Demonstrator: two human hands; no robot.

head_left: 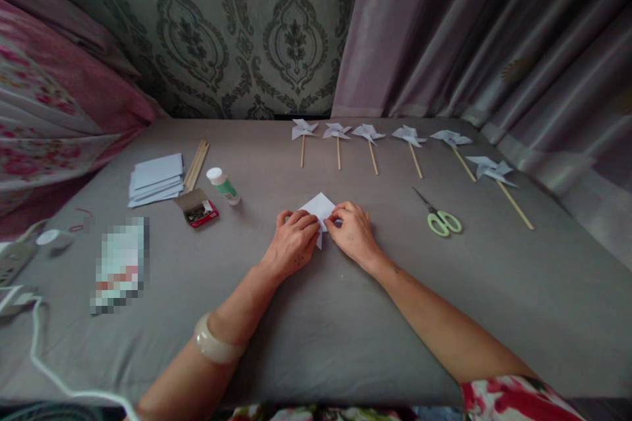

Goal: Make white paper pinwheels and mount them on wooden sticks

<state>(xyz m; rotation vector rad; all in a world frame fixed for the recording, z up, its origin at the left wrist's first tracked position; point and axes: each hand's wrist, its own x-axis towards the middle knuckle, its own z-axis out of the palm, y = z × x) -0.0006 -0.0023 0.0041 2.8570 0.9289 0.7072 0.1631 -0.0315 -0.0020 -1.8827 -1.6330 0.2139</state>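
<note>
A white sheet of paper [320, 202], partly folded or cut, lies on the grey cloth in front of me. One corner points away from me and a small tip shows below my fingers. My left hand [296, 240] presses down on its left side with the fingers curled. At its right side my right hand [351, 230] pinches the paper between thumb and forefinger. Both hands cover much of the sheet's middle, so its folds are mostly hidden. Green-handled scissors [439, 218] lie to the right of my right hand, their blades pointing away.
Several paper pinwheels on sticks [370, 135] line the far right. At left are stacked paper [157, 177], wooden sticks [197, 163], a glue stick [223, 185], an open red box of small metal pieces [200, 212] and a blurred packet [121, 263]. A white cable [37, 342] runs along the left edge.
</note>
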